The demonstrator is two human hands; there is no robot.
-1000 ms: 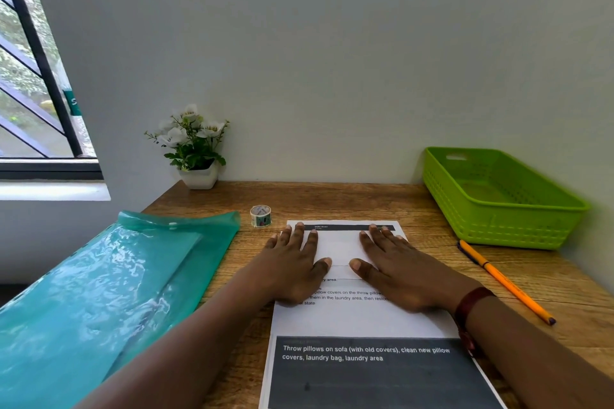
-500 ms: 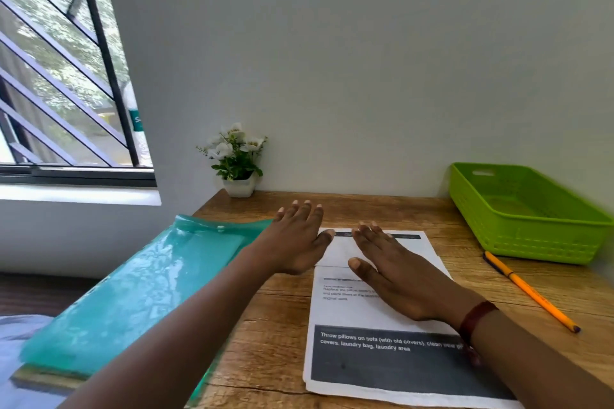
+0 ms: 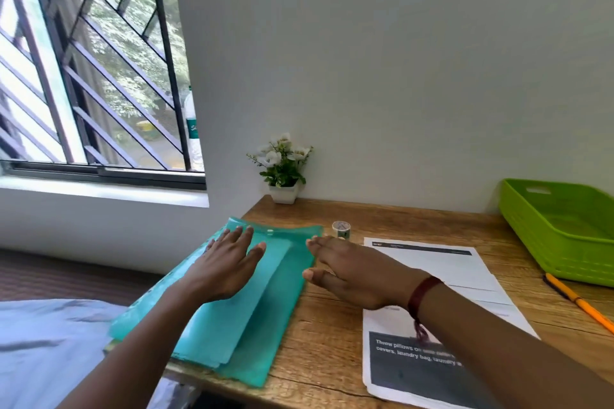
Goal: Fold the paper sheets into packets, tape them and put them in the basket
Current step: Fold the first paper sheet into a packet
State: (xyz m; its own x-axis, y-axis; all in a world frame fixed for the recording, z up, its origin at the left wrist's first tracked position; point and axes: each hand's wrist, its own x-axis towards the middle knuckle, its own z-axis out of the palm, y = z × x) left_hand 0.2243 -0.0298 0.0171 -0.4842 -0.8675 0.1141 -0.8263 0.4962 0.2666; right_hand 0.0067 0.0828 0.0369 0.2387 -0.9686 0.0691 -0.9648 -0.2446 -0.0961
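Work looks barely begun: paper sheet (image 3: 445,271) lies flat on the bench (image 3: 332,319), basket (image 3: 548,242) shows no packets, tape roll (image 3: 341,229) stands untouched. Left hand (image 3: 229,262) and right hand (image 3: 355,276), fingers straight and holding nothing, reach over the green folder (image 3: 265,325).

A small white pot of white flowers (image 3: 283,173) stands at the far left corner of the table (image 3: 325,335), against the wall. A teal plastic folder (image 3: 255,325) lies along the left edge, overhanging the front. An orange pencil (image 3: 579,304) lies near the right edge.
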